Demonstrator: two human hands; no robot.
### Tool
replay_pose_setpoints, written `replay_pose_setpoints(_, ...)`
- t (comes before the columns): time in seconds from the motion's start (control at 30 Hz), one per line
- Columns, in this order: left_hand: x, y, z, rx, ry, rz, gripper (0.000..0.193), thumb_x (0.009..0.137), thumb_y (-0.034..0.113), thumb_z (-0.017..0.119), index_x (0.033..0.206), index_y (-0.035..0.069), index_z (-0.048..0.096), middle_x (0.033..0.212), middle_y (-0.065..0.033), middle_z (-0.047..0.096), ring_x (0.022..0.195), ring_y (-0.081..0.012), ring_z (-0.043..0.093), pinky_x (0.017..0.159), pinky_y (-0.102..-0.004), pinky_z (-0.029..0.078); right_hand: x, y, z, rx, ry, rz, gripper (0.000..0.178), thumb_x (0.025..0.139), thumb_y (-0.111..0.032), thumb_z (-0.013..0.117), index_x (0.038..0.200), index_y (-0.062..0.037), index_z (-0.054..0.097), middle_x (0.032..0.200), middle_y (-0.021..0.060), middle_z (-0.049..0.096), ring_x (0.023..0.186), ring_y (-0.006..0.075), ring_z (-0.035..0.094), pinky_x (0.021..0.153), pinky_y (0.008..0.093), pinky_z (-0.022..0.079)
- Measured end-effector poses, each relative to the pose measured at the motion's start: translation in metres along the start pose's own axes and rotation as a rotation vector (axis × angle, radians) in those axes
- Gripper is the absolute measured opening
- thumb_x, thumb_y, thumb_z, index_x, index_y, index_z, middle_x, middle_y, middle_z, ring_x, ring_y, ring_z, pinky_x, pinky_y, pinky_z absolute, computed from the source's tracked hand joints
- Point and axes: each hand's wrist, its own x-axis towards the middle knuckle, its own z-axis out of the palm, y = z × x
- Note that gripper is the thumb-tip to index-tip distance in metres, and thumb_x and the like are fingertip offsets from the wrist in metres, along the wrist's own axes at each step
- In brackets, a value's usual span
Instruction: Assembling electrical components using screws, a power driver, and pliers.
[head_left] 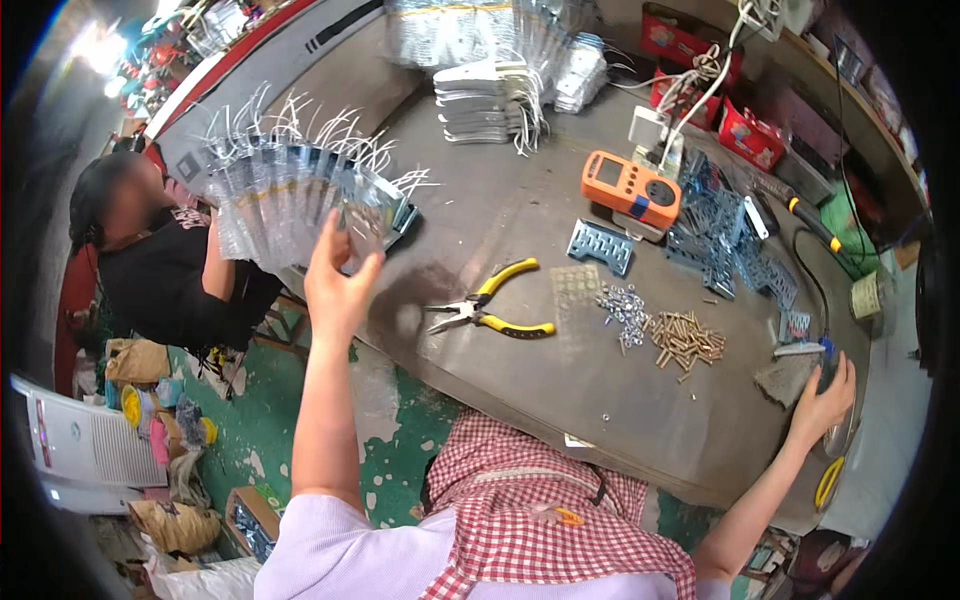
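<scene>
My left hand [340,285] reaches out at the left with thumb and forefinger apart, at the near end of a fanned row of clear plastic bags [270,205]. White wires stick up from the bags' far ends. Whether the fingertips touch the nearest bag, I cannot tell. At the far right, my right hand [825,402] is curled round a dark corded tool with a blue part [827,362], partly hidden by the fingers. Beside it lies a grey block [783,380]. Yellow-handled pliers [478,305] lie with their jaws parted, right of my left hand.
Brass screws [686,340], small silver nuts [624,308] and blue metal brackets [725,225] lie around an orange meter [630,188]. Stacked white-wired parts [472,102] stand at the back. Red boxes [748,138] line the back right. Another person [165,255] is at the left.
</scene>
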Motion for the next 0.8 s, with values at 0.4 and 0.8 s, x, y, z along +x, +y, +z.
replay_pose_setpoints(0.4,0.003,-0.092,-0.021,0.334,0.013,-0.047,0.07,0.067,-0.004,0.065,0.129,0.001,0.033,0.128,-0.0195,0.042,0.12,-0.03,0.039,0.1,-0.0335,0.03,0.107,-0.059,-0.038,0.687,0.15,-0.084,0.016,0.073,-0.002,0.061,0.088,-0.0033,0.061,0.091,0.0105,0.057,0.088,0.0259,0.054,0.078,0.0324,0.043)
replay_pose_setpoints(0.8,0.0,-0.078,-0.015,0.35,0.006,-0.127,0.074,0.062,-0.01,0.062,0.13,-0.001,0.034,0.129,-0.0206,0.041,0.119,-0.0306,0.04,0.099,-0.0312,0.028,0.349,-0.078,0.03,0.885,0.306,0.001,0.013,0.076,-0.008,0.057,0.087,-0.0025,0.062,0.078,0.011,0.06,0.069,0.0195,0.058,0.065,0.0293,0.046)
